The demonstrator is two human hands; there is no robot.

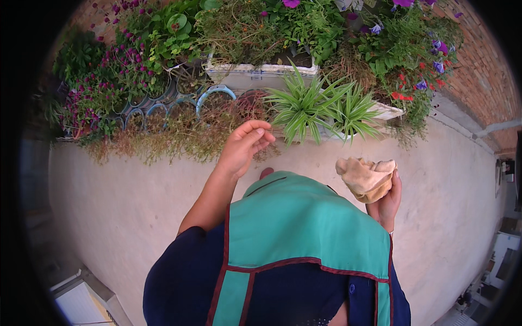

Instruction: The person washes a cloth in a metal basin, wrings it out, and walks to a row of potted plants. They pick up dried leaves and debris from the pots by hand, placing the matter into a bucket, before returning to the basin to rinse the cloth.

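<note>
My left hand (246,146) reaches forward over the low brownish plants (179,138) at the edge of the flower bed, its fingers curled together with nothing visible in them. My right hand (385,202) is raised at my right side and grips a crumpled tan cloth (367,178). A spiky green-and-white striped plant (304,106) grows just right of my left hand. My green apron with red trim (293,223) over dark blue clothes fills the lower middle of the view.
A white rectangular planter (255,73) sits among purple, pink and red flowers (413,81). Curved blue-rimmed edging pieces (215,93) stand in the bed. Pale concrete ground (119,201) lies below. A brick wall (484,70) runs along the right.
</note>
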